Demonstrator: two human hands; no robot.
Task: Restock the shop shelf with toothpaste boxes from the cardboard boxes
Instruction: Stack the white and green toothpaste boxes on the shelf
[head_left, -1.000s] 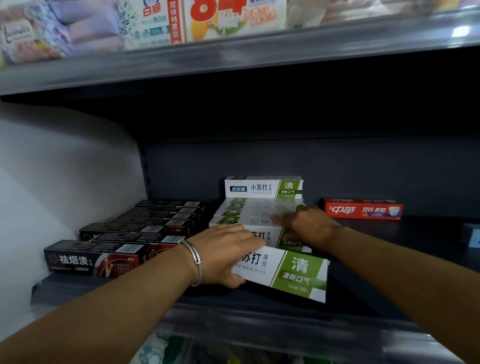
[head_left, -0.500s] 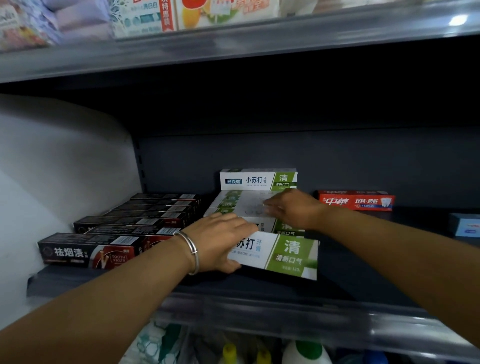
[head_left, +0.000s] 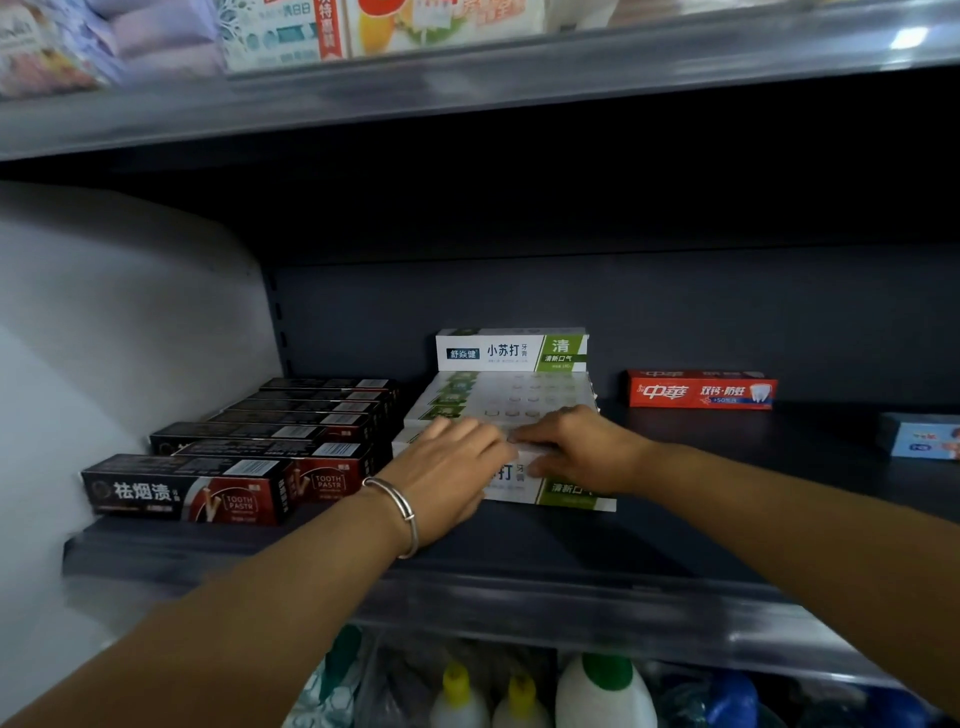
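Both hands rest on the front white-and-green toothpaste box (head_left: 563, 491), which lies flat near the front of the dark shelf (head_left: 727, 530). The left hand (head_left: 451, 475), with a silver bracelet (head_left: 402, 514) on its wrist, lies over the box's left end, its fingers laid forward and its grip loosely spread across the top. The right hand (head_left: 582, 452) covers the box's top just right of the left hand, fingers pointing left and nearly meeting the left fingertips; whether its thumb curls round the front face cannot be told. Behind this box a row of the same white-and-green boxes (head_left: 511, 397) runs back to the rear wall, with one box (head_left: 511, 351) raised at the back. Left of the front box lie rows of black-and-red toothpaste boxes (head_left: 249, 467). Right of it and further back, well apart, lies a single red box (head_left: 701, 389), and a blue box (head_left: 919, 434) sits at the frame's right edge. Below the shelf, bottles with yellow and green caps (head_left: 519, 691) show.
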